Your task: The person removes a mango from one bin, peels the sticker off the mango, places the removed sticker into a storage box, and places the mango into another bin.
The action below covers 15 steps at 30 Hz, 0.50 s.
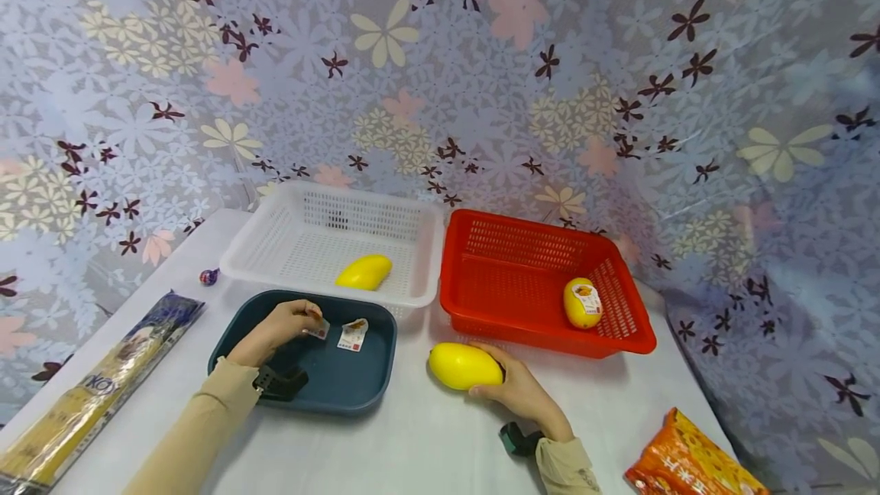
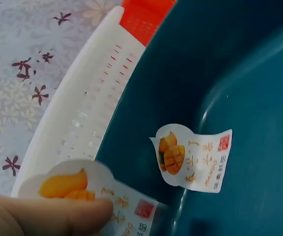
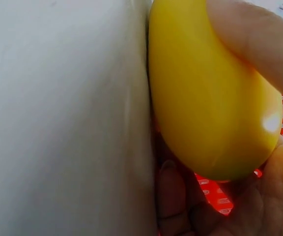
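Observation:
My left hand (image 1: 276,329) is over the dark teal bin (image 1: 344,394). Its fingers pinch a printed mango label (image 2: 141,204), with the thumb lying across the print in the left wrist view. A second mango label (image 1: 353,335) sits in the bin, just to the right of that hand. On the white table, in front of the red basket (image 1: 536,334), a smooth yellow mango (image 1: 459,367) lies in the grip of my right hand (image 1: 528,394). Thumb and fingers curl round its right end, and no label shows on its visible side.
A yellow mango (image 1: 366,273) lies in the white basket (image 1: 275,278) behind the bin. Another mango (image 1: 581,304), bearing a label, is in the red basket. A long pasta packet (image 1: 103,396) and a lollipop (image 1: 209,277) are at left, an orange snack bag (image 1: 694,457) at front right.

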{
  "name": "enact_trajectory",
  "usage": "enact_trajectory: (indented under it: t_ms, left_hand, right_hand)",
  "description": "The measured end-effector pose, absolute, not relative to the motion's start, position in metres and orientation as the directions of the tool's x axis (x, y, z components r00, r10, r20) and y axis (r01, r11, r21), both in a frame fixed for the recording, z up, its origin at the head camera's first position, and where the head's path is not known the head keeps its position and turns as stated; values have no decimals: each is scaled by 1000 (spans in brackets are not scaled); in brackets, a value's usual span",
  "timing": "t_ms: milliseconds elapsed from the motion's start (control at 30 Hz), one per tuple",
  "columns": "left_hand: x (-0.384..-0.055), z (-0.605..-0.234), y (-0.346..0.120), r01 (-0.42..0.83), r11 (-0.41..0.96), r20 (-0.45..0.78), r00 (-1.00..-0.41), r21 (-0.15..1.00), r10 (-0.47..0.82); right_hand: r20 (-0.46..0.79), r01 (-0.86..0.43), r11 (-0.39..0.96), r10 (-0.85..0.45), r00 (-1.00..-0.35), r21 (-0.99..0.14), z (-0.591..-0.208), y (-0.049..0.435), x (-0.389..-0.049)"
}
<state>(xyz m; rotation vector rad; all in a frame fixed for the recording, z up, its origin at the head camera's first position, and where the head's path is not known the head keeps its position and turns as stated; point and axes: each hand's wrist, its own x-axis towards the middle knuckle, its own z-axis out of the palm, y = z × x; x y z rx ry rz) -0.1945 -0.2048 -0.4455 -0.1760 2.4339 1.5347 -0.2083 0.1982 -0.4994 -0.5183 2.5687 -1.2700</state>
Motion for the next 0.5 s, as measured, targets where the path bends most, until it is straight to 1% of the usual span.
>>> enact_trajectory:
  t_ms: [100, 233, 367, 433, 500]
  left_hand:
    - [-197, -448, -208, -280, 403, -328, -943, 871, 53]
    - [-202, -451, -211, -295, 436, -346, -937, 850, 41]
    - [-207, -452, -213, -360, 481, -406, -914, 799, -8]
    - [-209, -454, -213, -373, 496, -413, -910, 784, -31]
    - [-211, -457, -212, -357, 512, -388, -920, 781, -49]
  right_hand:
    - [-47, -219, 574, -411, -910, -789, -497, 197, -210]
    - [-47, -214, 569, -408, -912, -794, -497, 196, -210]
    - [-52, -206, 559, -410, -911, -803, -497, 196, -208]
    - [-58, -198, 559, -406, -912, -805, -497, 196, -208]
    - [-62, -189, 561, -398, -915, -806, -498, 197, -207]
